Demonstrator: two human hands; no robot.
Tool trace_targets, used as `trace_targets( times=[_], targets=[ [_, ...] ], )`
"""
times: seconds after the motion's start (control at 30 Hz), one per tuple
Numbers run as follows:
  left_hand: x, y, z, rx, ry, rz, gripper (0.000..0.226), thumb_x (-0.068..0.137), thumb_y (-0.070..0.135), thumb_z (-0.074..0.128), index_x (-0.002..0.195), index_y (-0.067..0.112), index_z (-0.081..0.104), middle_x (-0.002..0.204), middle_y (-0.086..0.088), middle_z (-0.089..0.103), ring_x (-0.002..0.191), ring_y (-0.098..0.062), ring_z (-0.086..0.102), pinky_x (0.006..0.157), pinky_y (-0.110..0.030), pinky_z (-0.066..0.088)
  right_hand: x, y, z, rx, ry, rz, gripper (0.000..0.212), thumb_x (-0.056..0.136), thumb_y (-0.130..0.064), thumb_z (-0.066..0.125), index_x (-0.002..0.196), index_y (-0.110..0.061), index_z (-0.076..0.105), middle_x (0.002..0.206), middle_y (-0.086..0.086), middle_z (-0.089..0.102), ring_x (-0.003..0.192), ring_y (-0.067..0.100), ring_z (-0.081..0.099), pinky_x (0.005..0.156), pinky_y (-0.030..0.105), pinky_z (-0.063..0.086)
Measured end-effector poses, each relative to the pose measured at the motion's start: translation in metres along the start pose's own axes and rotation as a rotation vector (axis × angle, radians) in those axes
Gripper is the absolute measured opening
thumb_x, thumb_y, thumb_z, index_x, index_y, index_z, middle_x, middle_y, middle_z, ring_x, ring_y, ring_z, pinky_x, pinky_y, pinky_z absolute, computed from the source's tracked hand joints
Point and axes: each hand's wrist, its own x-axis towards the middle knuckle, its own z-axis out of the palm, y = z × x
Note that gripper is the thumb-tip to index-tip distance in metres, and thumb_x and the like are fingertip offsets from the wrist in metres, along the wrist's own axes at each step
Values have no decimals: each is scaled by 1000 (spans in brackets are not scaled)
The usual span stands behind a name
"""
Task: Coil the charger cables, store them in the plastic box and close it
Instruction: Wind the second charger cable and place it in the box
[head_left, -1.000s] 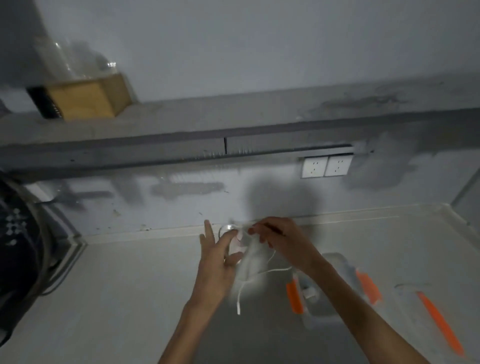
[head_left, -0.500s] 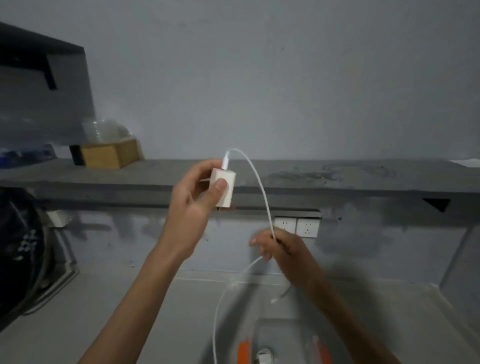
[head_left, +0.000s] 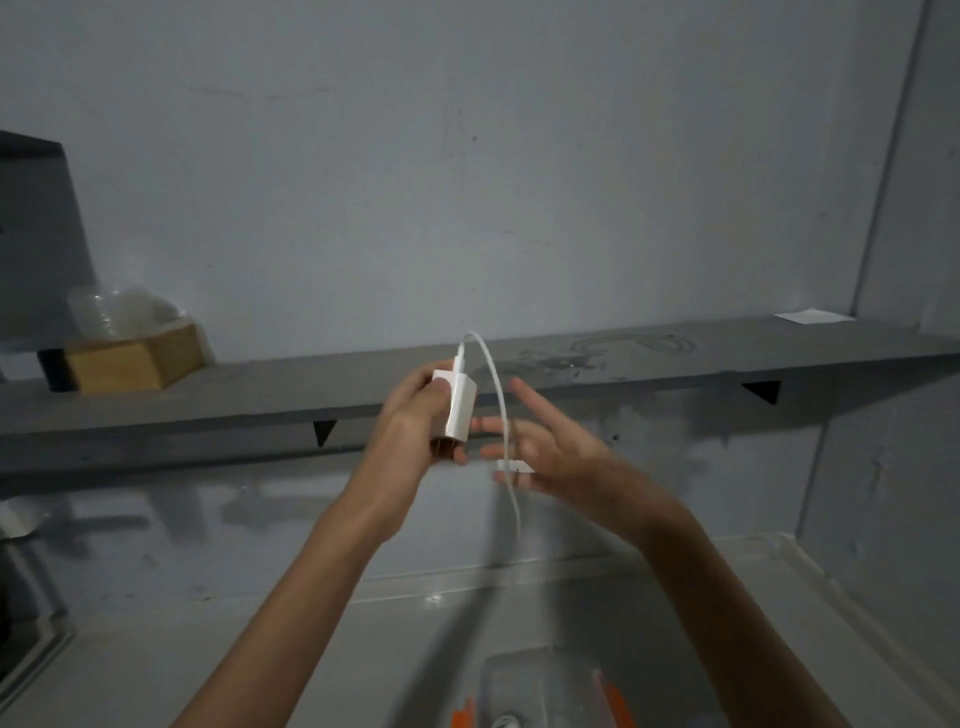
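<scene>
My left hand is raised in front of the shelf and grips a white charger block. A white cable leaves the block's top, arcs over and drops down past my right hand. That hand's fingers are spread, with the cable running between them and its lower part pinched near the palm. The cable's tail hangs below the hand. The clear plastic box with orange latches stands open on the counter at the bottom edge, with something white inside.
A grey shelf runs across the wall behind my hands. A wooden box with clear plastic on it sits at the shelf's left end. A white paper lies at its right end. The light counter lies below.
The view tilted up from the counter. My left hand lifted the charger block; my right hand moved from below up close beside it, fingers now spread around the cable.
</scene>
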Motion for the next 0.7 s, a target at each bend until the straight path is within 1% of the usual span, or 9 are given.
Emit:
trace_targets(
  times=[0.07,0.13,0.23,0.37,0.43,0.47,0.53,0.63,0.7],
  targets=[
    [2,0,2,69,-37,-31,37,87,30,41,111,6,57,86,-11,62,72,-24,57,50,-30,42,5,-30,16,-172,103,-50,56,90,-27,61,141,-21,40,108,13,71,85,34,66,73,30,56],
    [0,2,1,125,-88,-45,42,92,37,46,116,4,52,81,-10,63,64,-16,58,50,-29,41,8,-45,22,-373,196,-107,31,95,-20,57,125,-13,59,72,-9,71,56,13,60,51,14,42],
    [-5,4,-10,156,-179,-74,53,85,49,62,116,8,49,85,-8,62,67,-15,61,50,-27,41,8,-68,26,-559,253,-130,25,97,-23,52,111,-11,68,46,-29,55,45,-11,51,45,5,35],
    [-12,4,-34,174,-241,-121,50,80,40,71,114,10,49,96,-13,59,71,-16,61,53,-26,43,-5,-104,15,-701,46,-68,51,90,-62,35,105,-31,72,50,-14,48,42,0,38,48,11,26],
    [-15,5,-42,155,-253,-119,42,86,41,66,108,7,53,90,-16,65,62,-17,59,51,-27,43,-11,-115,4,-648,-108,-25,72,81,-77,28,101,-25,74,53,-5,41,45,9,30,44,20,24],
    [-16,4,-43,136,-254,-120,39,88,40,61,105,5,55,86,-18,68,57,-17,59,49,-27,43,-12,-121,1,-623,-112,-14,79,79,-80,27,97,-20,75,52,-3,38,44,11,27,42,22,22],
    [-19,1,-42,73,-243,-134,37,91,38,53,102,3,58,85,-18,71,62,-22,67,48,-29,48,-8,-129,-3,-698,21,-49,71,80,-76,35,88,-18,75,51,1,33,44,11,26,43,23,22],
    [-25,-8,-35,26,-338,-200,40,91,37,54,107,1,62,95,-16,71,84,-32,72,61,-39,58,12,-124,-6,-1135,346,-210,36,87,-53,55,74,-24,72,54,-3,48,48,7,38,53,27,31],
    [-29,-15,-32,-34,-456,-228,41,90,34,58,113,0,61,102,-20,69,91,-33,71,70,-41,58,22,-118,-11,-1068,464,-243,22,85,-42,64,74,-24,71,64,-5,61,56,4,47,60,27,38]
  ],
)
